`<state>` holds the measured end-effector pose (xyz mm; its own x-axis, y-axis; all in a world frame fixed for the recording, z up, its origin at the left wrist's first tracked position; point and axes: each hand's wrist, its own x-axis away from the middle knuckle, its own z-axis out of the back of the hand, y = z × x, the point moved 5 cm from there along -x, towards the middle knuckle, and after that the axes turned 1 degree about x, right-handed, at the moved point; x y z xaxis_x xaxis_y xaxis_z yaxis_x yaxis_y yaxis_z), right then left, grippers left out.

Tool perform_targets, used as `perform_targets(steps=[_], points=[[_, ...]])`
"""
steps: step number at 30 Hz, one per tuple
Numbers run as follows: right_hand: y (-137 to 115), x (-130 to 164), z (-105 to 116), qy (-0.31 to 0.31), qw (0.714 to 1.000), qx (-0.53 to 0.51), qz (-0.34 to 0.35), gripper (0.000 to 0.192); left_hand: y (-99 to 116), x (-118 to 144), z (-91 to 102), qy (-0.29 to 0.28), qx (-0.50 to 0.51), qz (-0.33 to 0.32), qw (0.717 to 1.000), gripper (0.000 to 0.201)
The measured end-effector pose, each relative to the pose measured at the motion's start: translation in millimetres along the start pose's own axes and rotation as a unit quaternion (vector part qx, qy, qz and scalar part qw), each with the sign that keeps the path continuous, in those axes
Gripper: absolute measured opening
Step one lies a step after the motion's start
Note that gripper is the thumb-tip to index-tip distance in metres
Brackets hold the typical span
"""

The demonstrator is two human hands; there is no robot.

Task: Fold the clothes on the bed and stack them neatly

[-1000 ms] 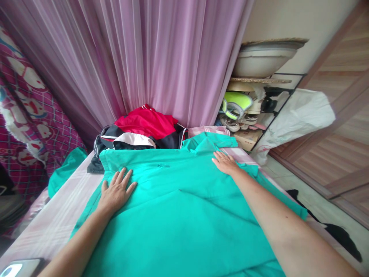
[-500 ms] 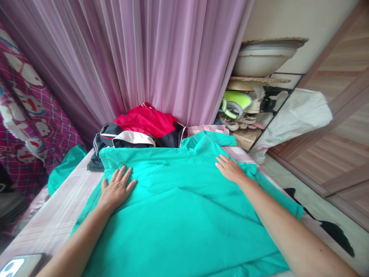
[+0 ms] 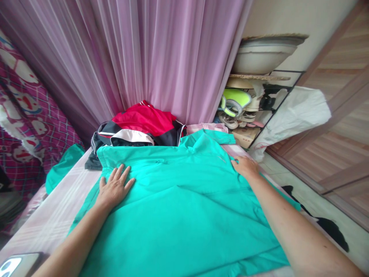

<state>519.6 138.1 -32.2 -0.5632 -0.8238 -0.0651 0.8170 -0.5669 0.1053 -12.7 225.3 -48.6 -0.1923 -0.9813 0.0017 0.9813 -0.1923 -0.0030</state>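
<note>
A green shirt (image 3: 173, 215) lies spread over the bed, wrinkled across its middle, with one sleeve pointing to the far right. On its left part my left hand (image 3: 113, 188) rests flat, fingers spread. At the right edge near the collar, my right hand (image 3: 245, 167) has its fingers drawn in and holds the shirt's fabric; some of its fingertips are hidden. Just beyond the shirt's far edge sits a heap of red, black and white clothes (image 3: 144, 119).
A phone (image 3: 20, 265) lies at the near left corner of the pink checked sheet (image 3: 54, 219). More green cloth (image 3: 65, 167) hangs at the left edge. Behind is a purple curtain (image 3: 173, 57). At right stand a rack with a basin (image 3: 265, 57) and a white bag (image 3: 296, 115).
My right hand has moved right to the shirt's edge, and its fingers have gone from stretched out to drawn in on the fabric. My left hand stays flat in place.
</note>
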Motion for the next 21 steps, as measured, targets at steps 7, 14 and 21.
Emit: perform_targets(steps=[7, 14, 21], points=[[6.2, -8.2, -1.6, -0.012, 0.997, -0.035, -0.071, 0.044, 1.1, 1.3, 2.4, 0.002, 0.003, -0.001, 1.0, 0.063], [-3.2, -5.8, 11.2, 0.022, 0.997, -0.047, -0.063, 0.045, 1.9, 0.4, 1.9, 0.0, 0.006, -0.001, 1.0, 0.064], [-51.2, 12.2, -11.8, 0.033, 0.981, -0.052, 0.186, 0.057, 0.1, -0.5, -1.0, 0.004, 0.008, -0.003, 1.0, 0.063]])
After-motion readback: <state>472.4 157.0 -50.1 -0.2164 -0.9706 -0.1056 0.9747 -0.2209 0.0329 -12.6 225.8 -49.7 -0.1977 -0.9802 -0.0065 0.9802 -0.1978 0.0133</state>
